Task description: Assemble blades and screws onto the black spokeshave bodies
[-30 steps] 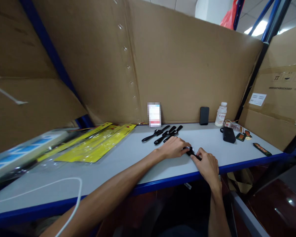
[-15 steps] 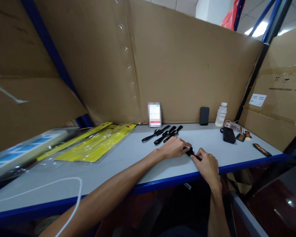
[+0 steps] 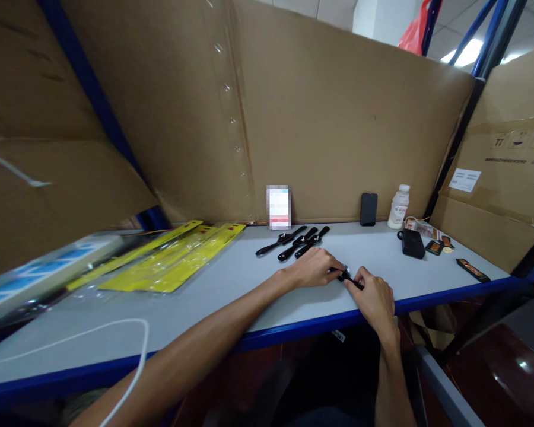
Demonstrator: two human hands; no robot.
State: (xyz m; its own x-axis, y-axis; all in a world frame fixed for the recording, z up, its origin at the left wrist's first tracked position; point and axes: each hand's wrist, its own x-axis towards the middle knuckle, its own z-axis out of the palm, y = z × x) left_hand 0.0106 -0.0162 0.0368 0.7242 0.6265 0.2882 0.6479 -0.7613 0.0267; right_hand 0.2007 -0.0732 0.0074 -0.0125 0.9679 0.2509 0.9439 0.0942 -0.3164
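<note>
My left hand and my right hand meet on the grey table near its blue front edge. Both pinch a small black watch with a strap between their fingertips. Most of the watch is hidden by my fingers. Just beyond my left hand lie three more black watches side by side, straps stretched out.
Yellow packaging bags lie to the left, with a white cable nearer me. At the back stand a small card, a black phone and a white bottle. A black box and small packets lie to the right. Cardboard walls surround the table.
My fingers have shifted slightly on the watch, showing a bit more of its strap. Both hands stay in the same place.
</note>
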